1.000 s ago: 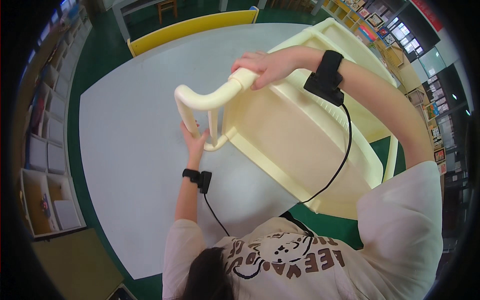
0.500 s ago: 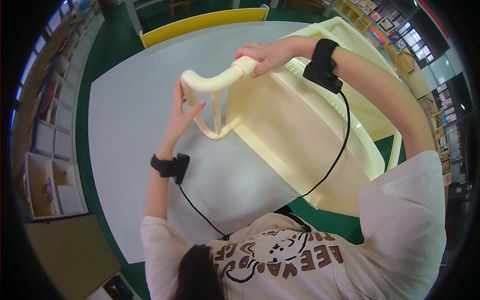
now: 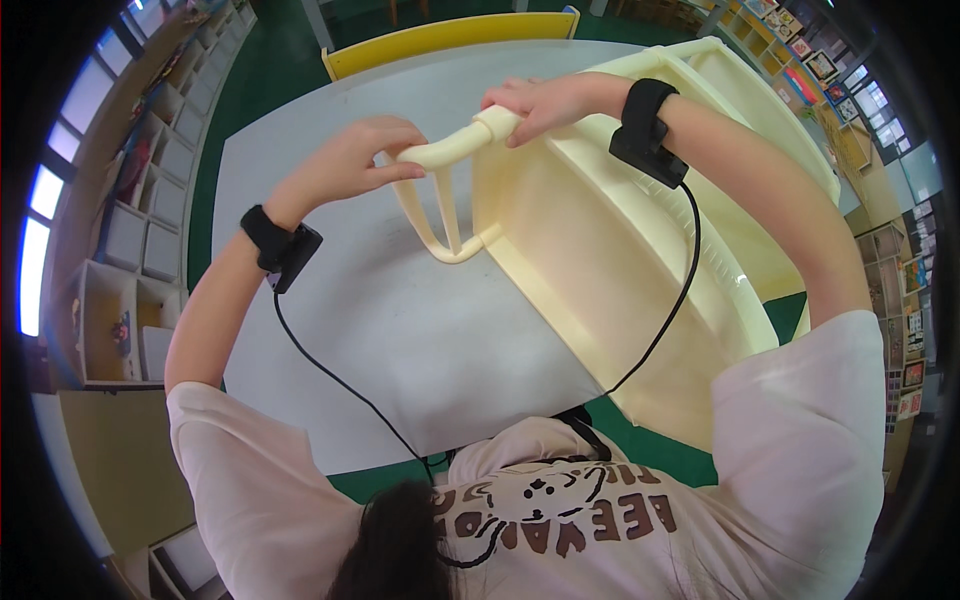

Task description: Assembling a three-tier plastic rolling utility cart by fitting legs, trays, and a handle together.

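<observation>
A large cream plastic rack lies on its side on the pale table (image 3: 300,350), with a broad flat panel (image 3: 600,240) and a trough-like shelf beyond it. At its left end a bent cream tube (image 3: 450,150) forms a loop that stands up from the table. My left hand (image 3: 350,158) is closed round the loop's upper left bend, thumb along its near side. My right hand (image 3: 548,104) is wrapped over the joint where the tube meets a thicker collar (image 3: 497,124). Its palm hides part of that joint.
A yellow bench or chair back (image 3: 450,45) stands beyond the table's far edge. Shelves with white bins (image 3: 125,235) line the left side, over a green floor. Black cables (image 3: 345,385) run from bands on both my wrists toward my lap.
My left hand has gone from upright, fingers behind the tube's bend, to lying across the bend from above, and its elbow has swung outward. My right hand keeps its hold.
</observation>
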The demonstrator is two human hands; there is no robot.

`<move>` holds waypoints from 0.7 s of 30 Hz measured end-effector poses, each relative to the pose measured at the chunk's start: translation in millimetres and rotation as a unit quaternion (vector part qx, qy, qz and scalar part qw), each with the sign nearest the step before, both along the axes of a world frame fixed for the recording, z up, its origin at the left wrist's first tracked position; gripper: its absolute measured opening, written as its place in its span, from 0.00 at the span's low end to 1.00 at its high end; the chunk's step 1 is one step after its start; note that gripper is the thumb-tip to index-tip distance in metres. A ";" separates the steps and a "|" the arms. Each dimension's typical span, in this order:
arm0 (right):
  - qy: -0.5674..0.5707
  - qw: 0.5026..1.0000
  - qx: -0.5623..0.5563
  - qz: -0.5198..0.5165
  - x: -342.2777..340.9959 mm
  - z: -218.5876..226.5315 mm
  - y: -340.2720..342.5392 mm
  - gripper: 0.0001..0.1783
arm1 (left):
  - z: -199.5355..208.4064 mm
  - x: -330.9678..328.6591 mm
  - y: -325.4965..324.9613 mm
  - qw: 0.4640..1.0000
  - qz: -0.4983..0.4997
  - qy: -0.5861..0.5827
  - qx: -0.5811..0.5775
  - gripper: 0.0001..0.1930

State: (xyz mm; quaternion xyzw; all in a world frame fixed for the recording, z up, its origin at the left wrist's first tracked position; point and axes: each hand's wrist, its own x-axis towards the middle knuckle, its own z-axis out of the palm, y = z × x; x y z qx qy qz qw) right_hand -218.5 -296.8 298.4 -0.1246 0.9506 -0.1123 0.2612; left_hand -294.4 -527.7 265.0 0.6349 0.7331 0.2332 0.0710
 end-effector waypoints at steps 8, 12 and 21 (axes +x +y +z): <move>0.058 0.998 0.012 -0.023 5.2 -9.4 2.1 0.25 | -11.4 5.0 21.3 0.981 -0.043 0.162 0.095 0.12; 0.062 0.998 -0.014 -0.003 10.3 -9.2 -2.9 0.21 | -28.9 -0.9 36.7 0.953 -0.053 0.223 0.199 0.10; 0.107 0.993 -0.039 0.002 11.6 -14.7 -2.0 0.17 | -45.9 2.4 48.2 0.922 0.018 0.200 0.330 0.09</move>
